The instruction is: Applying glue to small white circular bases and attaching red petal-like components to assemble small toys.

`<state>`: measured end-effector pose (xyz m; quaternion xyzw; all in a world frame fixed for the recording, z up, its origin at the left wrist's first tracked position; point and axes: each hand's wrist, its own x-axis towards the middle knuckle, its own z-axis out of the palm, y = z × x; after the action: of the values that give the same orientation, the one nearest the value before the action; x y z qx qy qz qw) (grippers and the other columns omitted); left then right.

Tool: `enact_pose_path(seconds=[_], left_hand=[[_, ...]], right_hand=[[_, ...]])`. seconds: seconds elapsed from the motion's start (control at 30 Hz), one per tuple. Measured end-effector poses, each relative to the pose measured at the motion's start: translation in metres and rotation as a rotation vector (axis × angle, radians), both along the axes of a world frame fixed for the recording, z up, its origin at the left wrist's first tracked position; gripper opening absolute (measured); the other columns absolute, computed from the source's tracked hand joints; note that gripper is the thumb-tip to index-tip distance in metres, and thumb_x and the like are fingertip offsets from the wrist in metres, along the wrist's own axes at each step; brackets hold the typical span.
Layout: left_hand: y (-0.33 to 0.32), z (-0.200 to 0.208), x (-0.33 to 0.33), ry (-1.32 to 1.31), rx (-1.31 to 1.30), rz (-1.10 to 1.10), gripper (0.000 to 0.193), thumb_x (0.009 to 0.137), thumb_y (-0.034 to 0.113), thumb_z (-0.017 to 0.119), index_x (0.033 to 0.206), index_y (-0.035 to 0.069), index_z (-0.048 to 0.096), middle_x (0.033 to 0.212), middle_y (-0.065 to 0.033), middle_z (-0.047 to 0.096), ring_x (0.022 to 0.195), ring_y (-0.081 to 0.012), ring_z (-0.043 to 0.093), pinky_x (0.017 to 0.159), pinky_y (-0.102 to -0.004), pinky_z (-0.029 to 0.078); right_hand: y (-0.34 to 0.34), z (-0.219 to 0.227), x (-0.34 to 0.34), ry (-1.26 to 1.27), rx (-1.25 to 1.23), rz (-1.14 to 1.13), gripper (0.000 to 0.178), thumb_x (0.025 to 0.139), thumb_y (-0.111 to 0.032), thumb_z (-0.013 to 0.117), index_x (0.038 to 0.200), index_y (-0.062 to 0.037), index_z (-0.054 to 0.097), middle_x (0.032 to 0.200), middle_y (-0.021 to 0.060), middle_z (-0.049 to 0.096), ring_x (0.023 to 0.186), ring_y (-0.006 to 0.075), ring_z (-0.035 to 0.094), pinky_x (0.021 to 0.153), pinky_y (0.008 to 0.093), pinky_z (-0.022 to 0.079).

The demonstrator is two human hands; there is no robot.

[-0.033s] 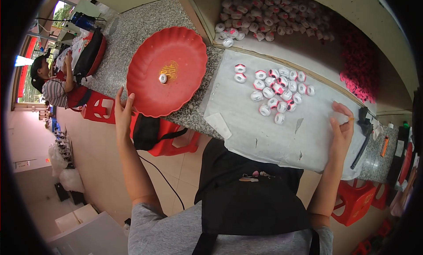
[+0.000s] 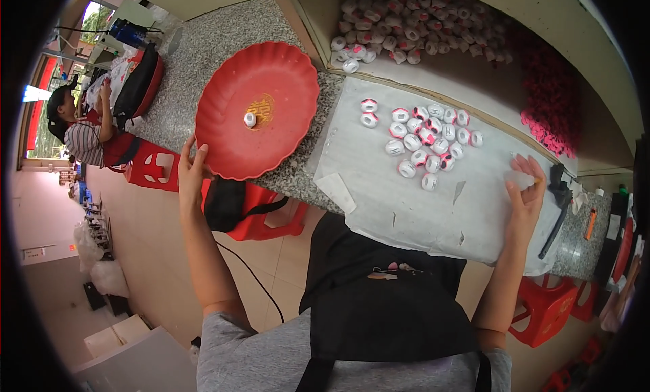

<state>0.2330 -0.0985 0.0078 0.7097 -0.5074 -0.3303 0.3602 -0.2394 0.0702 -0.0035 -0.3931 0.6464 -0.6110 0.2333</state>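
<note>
My left hand (image 2: 192, 167) is at the near left edge of a red scalloped plate (image 2: 230, 87), thumb and forefinger apart by its rim; contact is unclear. One small white ball-like piece (image 2: 250, 119) lies in the plate, its dark opening toward one side. My right hand (image 2: 528, 192) hovers over the right end of a white paper sheet (image 2: 386, 202), fingers bent and parted from the thumb. Between them shows a pale patch; whether it is an object or the sheet behind, I cannot tell. Several white, pink and black ball-like pieces (image 2: 432, 163) cluster on the sheet.
A shelf behind the sheet holds piles of white pieces (image 2: 413, 23) and pink pieces (image 2: 552, 114). A black tool (image 2: 556, 209) lies right of the sheet. Red stools (image 2: 545, 314) stand below the granite counter (image 2: 203, 57). Another person (image 2: 84, 138) works at the far left.
My left hand has shifted very slightly by the plate. The fingers of my right hand have spread a little. The piece in the plate looks slightly turned.
</note>
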Motion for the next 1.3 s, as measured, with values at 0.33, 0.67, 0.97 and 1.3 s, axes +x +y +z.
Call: enact_pose_path(seconds=[0.33,0.67,0.97,1.3], left_hand=[[0.013,-0.015,0.035,0.149,-0.109,-0.061,0.035,0.073,0.005,0.041,0.108,0.004,0.039,0.083,-0.0059,0.052,0.068,-0.0090,0.051,0.055,-0.0198,0.042],[0.169,0.025,0.065,0.287,0.005,-0.031,0.044,0.071,0.005,0.036,0.115,0.001,0.035,0.105,-0.0106,0.046,0.096,-0.0150,0.043,0.083,-0.0251,0.033],[0.202,-0.022,0.051,0.240,0.111,-0.093,0.045,0.065,0.001,0.032,0.110,-0.002,0.040,0.103,-0.0071,0.048,0.097,-0.0137,0.043,0.083,-0.0235,0.032],[0.139,-0.079,-0.026,0.258,-0.074,-0.428,0.046,0.067,0.001,0.034,0.113,0.000,0.038,0.099,-0.0047,0.050,0.089,-0.0096,0.046,0.076,-0.0189,0.035]], right_hand=[[-0.050,0.025,0.053,0.753,-0.026,0.283,0.032,0.072,-0.009,0.052,0.104,-0.0035,0.046,0.108,0.0139,0.043,0.103,0.0268,0.038,0.087,0.0339,0.029],[-0.084,-0.011,0.054,0.960,0.048,0.293,0.032,0.075,-0.026,0.049,0.102,-0.0101,0.051,0.106,0.0086,0.046,0.101,0.0239,0.039,0.084,0.0321,0.027],[-0.086,-0.022,0.075,0.997,0.160,0.130,0.042,0.072,-0.040,0.050,0.106,-0.0166,0.049,0.106,0.0054,0.048,0.102,0.0219,0.039,0.084,0.0383,0.024],[-0.067,-0.016,0.102,0.974,0.065,0.233,0.038,0.068,-0.037,0.055,0.099,-0.0153,0.053,0.101,0.0032,0.050,0.099,0.0234,0.040,0.086,0.0374,0.023]])
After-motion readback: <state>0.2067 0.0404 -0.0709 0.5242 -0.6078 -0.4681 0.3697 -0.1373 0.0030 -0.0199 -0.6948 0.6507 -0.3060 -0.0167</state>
